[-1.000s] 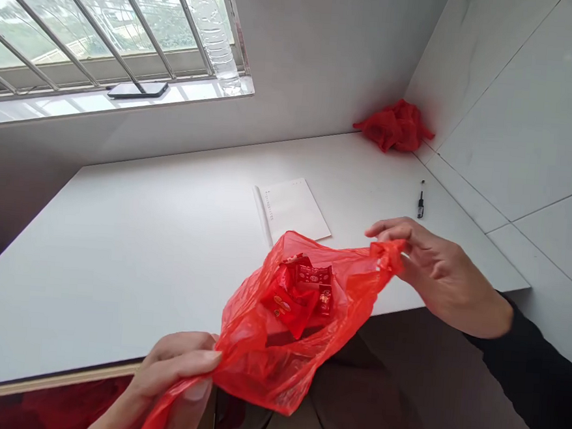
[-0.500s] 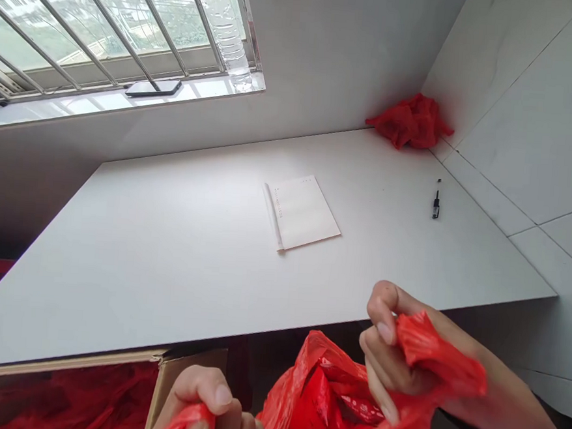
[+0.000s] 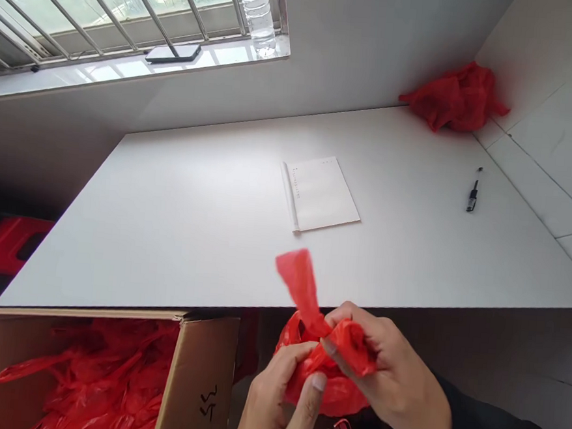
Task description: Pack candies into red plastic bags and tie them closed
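Note:
A red plastic bag (image 3: 327,397) hangs in front of the table's near edge, its top gathered between both hands. My left hand (image 3: 286,394) pinches the gathered plastic from the left, thumb and forefinger closed on it. My right hand (image 3: 377,371) grips a bunched part of the bag from the right. One handle strip (image 3: 298,277) of the bag sticks up above the fingers, over the table edge. What lies inside the bag is hidden.
An open cardboard box (image 3: 206,379) holding several red plastic bags (image 3: 108,378) stands at the lower left. The white table (image 3: 191,234) carries a notepad (image 3: 324,194), a pen (image 3: 472,196) and a red bag (image 3: 455,99). On the windowsill are a phone (image 3: 172,53) and a clear bottle (image 3: 258,16).
My hands have come together and gathered the bag's top, which was spread open between them. The view has shifted, showing more of the cardboard box.

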A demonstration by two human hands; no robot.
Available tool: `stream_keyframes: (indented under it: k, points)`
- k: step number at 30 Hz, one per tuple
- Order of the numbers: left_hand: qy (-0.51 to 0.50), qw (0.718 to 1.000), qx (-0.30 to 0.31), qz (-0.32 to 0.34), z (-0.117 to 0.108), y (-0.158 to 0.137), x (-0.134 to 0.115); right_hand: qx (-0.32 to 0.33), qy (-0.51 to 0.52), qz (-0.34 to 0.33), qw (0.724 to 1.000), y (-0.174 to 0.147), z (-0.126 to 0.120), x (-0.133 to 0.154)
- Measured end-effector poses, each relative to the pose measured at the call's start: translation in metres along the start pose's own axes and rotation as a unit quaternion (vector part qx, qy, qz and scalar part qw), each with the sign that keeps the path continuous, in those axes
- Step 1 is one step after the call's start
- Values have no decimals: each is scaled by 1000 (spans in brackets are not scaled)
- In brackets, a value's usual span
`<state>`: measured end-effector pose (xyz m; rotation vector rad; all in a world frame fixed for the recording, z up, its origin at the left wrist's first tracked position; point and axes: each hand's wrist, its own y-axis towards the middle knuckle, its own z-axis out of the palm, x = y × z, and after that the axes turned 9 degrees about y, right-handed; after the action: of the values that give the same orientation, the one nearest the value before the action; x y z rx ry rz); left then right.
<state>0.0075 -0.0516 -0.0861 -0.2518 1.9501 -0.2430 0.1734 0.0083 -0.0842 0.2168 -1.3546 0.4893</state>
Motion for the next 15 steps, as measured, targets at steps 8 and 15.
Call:
stream_keyframes:
  k: [8,15]
  points:
    - [-271,954,-51,-114,-8,10,10,-63,-35,-11,997,-14,-14,1]
    - [-73,990,-63,-104,17,-4,-3,5,-333,-208,920,-5,-5,32]
